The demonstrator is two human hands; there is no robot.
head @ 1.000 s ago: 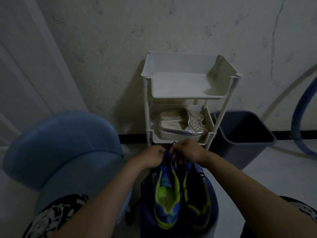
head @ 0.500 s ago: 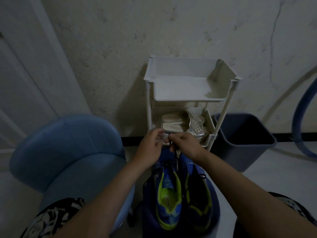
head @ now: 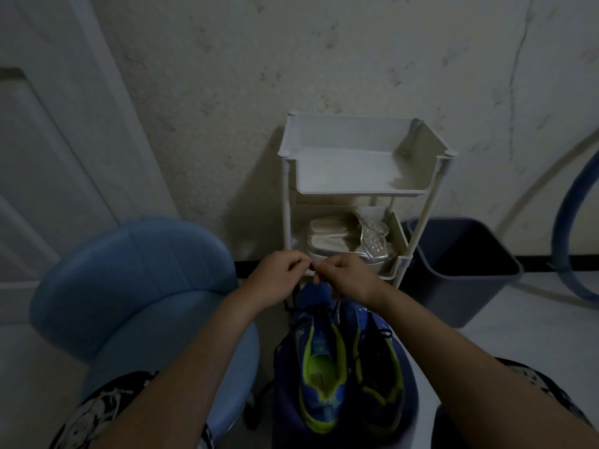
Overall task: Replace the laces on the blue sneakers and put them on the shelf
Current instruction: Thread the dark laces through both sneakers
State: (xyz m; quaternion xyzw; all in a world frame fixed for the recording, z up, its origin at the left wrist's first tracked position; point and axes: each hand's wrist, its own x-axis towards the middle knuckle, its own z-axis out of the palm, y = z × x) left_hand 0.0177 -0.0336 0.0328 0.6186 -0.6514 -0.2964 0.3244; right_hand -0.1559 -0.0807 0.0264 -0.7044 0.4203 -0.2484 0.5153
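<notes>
Two blue sneakers with lime-green linings lie side by side on a dark blue stool [head: 282,400] between my knees, toes pointing away from me. The left sneaker [head: 319,367] shows its open tongue; the right sneaker [head: 377,364] carries a dark lace. My left hand [head: 277,280] and my right hand [head: 348,278] meet above the toe of the left sneaker, both pinching a dark lace [head: 312,267] between the fingertips. The white shelf [head: 356,150] stands just beyond against the wall, its top tray bare.
Pale sandals [head: 343,243] fill the shelf's second tray. A light blue padded chair [head: 129,286] sits at my left. A dark bin [head: 460,264] stands right of the shelf, and a blue hoop [head: 564,222] leans on the wall. A white door is at the far left.
Both hands have risen from the sneaker toes toward the shelf's lower tray, drawing the lace upward. The view has tilted slightly; the sneakers stay on the stool.
</notes>
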